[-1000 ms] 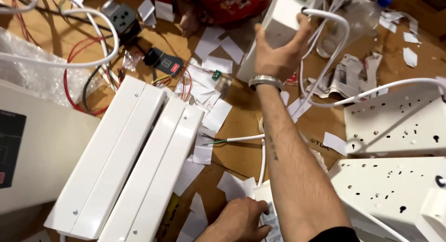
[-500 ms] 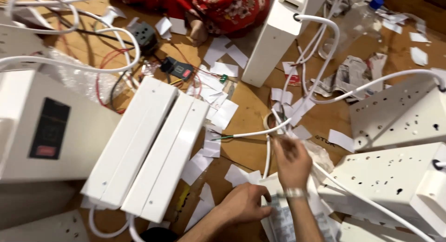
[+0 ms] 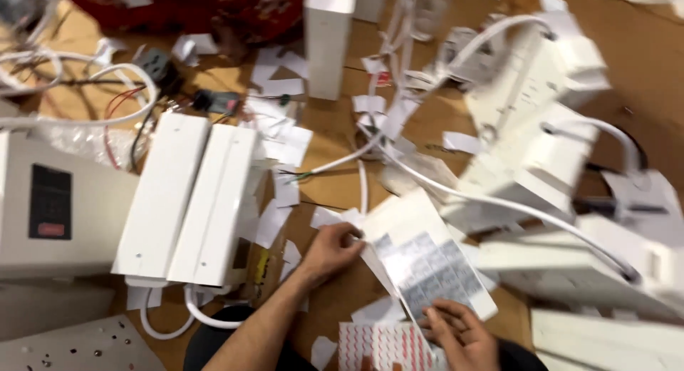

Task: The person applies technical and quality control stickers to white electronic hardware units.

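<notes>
Sticker sheet [image 3: 427,260], glossy white with a grid of small grey rectangular labels, lies tilted near the front of the brown bench [image 3: 335,139]. Left hand [image 3: 331,248] pinches its upper left corner; right hand [image 3: 459,335] rests flat, fingers spread, on its lower edge (image blurred). Beside: red-patterned sheet [image 3: 381,342], paired long white metal casings [image 3: 189,196], white cables [image 3: 499,203], scattered paper scraps [image 3: 285,139].

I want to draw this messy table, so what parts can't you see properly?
- Right hand: head view, cut off by the bottom edge.
- Sticker sheet under the left hand: squares too blurred to read.
- White boxes at right: smeared by camera motion.
- Red-striped sheet: partly under the right hand, cut by the bottom edge.
</notes>
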